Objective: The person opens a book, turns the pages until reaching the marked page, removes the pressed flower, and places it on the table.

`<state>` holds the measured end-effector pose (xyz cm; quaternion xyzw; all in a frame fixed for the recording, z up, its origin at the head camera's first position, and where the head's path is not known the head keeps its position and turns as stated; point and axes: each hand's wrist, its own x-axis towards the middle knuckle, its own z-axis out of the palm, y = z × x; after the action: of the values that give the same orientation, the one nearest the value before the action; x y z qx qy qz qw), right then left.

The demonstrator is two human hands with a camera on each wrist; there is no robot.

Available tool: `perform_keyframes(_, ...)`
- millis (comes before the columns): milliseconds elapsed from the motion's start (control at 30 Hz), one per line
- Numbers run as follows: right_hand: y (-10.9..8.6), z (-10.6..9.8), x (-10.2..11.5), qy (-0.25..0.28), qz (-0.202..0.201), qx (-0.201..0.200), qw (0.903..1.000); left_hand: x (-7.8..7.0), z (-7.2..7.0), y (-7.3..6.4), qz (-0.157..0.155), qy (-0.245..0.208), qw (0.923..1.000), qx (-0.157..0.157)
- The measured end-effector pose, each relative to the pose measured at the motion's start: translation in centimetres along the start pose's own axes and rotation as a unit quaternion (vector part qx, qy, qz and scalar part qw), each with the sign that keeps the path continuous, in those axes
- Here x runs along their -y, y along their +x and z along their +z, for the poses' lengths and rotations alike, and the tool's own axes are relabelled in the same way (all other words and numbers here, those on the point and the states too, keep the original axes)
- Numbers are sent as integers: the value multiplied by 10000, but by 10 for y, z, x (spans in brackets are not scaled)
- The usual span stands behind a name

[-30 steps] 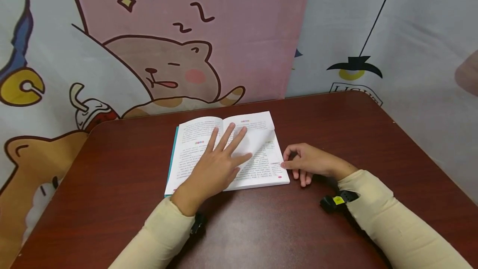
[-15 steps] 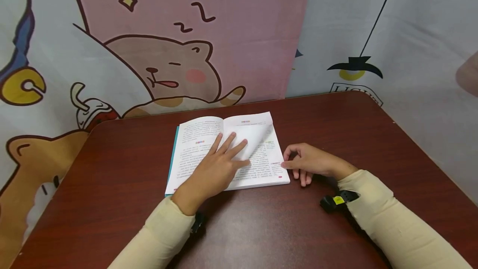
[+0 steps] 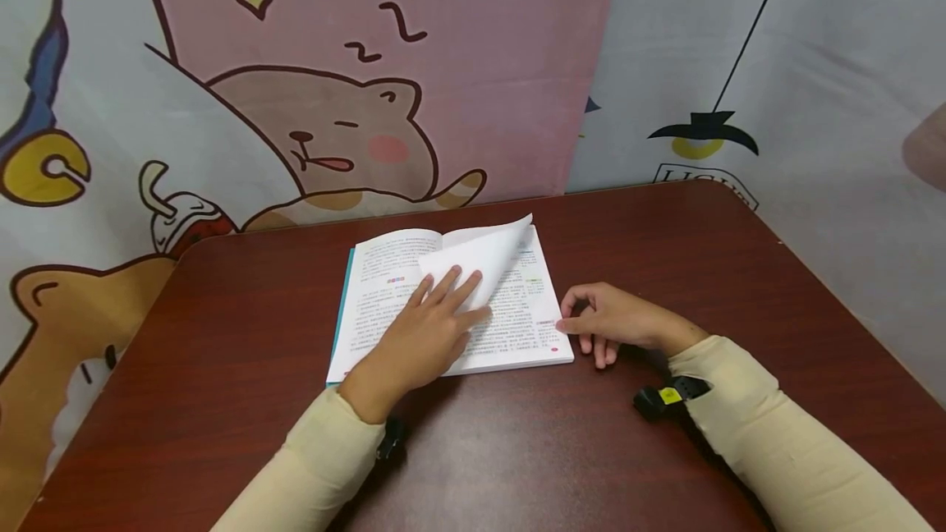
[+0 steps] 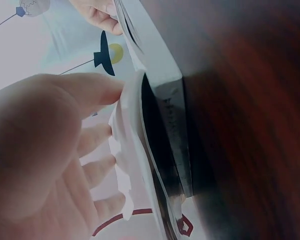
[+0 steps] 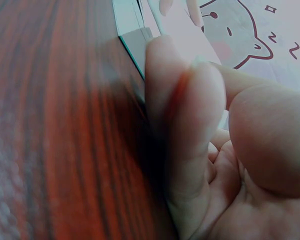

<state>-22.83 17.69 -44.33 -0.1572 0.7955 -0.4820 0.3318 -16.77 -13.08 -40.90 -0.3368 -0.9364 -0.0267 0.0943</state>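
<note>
An open book (image 3: 388, 302) with printed pages and a teal cover edge lies on the table. My left hand (image 3: 421, 343) rests on it with fingers spread and fairly straight, touching a lifted white page (image 3: 480, 261) that folds diagonally leftward over the print. In the left wrist view, the left thumb and fingertips meet the page edges (image 4: 130, 135) above the thick page block. At the book's right edge, my right hand (image 3: 617, 320) pinches the margin between thumb and index finger, its other fingers bent below. The right wrist view partly hides that contact behind the fingers (image 5: 195, 110).
The dark reddish-brown table (image 3: 502, 450) extends on all sides of the book. Behind it hangs a cloth (image 3: 510, 64) printed with cartoon animals. A black wrist device (image 3: 668, 396) with a yellow label sits at the right cuff.
The lifted page has moved leftward, and its top corner now rises above the book's far edge. My left hand has drawn slightly back toward me. The right hand stays in place.
</note>
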Motion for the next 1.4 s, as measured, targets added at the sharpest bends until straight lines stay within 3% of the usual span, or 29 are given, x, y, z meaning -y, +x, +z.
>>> perform_keyframes(600,0,-1,1,-77,-11,22,10000,2,-1,-1,-659,318,9967,352)
perform_keyframes(1400,1,-2,-1,-68,24,12,10000,6,-2,-3,-1449,173,9835,1071)
